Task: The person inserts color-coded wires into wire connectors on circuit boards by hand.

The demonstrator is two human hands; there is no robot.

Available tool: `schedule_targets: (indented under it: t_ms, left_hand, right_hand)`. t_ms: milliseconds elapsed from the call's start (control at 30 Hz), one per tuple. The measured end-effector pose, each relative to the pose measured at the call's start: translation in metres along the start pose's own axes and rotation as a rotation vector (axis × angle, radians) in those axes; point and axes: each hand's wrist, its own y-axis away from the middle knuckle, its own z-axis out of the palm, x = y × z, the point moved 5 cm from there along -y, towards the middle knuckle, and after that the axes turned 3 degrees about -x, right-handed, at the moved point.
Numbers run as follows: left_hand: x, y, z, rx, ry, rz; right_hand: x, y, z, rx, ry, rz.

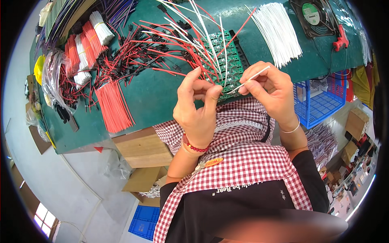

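Note:
A white wire (259, 74) is pinched between the thumb and fingers of my right hand (270, 90). Its lower end points at the near edge of a panel of green circuit boards (232, 67). My left hand (197, 107) is at the panel's near left corner, thumb and index finger apart, with no object visible between them. The thumb tip is close to the panel's edge; whether it touches is hard to tell. Several red wires (170, 52) and white wires (201, 20) rise from the boards and fan out to the far left, many with black connectors.
Left on the green table (152, 97) lie a red wire bundle (114, 106), tied bundles (90, 42) and tangled connector leads (121, 60). White wires (277, 32) lie to the right, near a black fan (313, 16) and red tool (341, 39). A blue crate (320, 101) stands below.

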Motion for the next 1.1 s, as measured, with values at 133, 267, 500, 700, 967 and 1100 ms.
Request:
schedule_targets:
  t_ms: [133,267,500,700,967,1100]
  left_hand:
    - [-0.001,0.000,-0.001,0.017,0.030,-0.014]
    - [-0.002,0.005,-0.010,0.047,0.054,-0.040]
    - [-0.027,0.016,-0.036,0.014,-0.058,-0.240]
    - [-0.041,0.018,-0.029,-0.056,0.142,-0.472]
    - [-0.048,0.010,-0.019,-0.137,0.126,-0.590]
    - [-0.049,0.008,-0.016,-0.140,0.171,-0.619]
  right_hand:
    - [-0.002,-0.002,-0.001,0.000,0.068,0.000]
    - [-0.001,-0.002,-0.002,0.012,0.079,0.010]
    - [-0.007,-0.006,0.005,-0.041,0.083,-0.033]
    - [-0.009,-0.010,0.015,-0.130,0.211,-0.043]
    - [-0.012,-0.004,0.009,-0.083,0.195,-0.021]
    - [-0.010,-0.002,0.010,-0.080,0.178,-0.015]
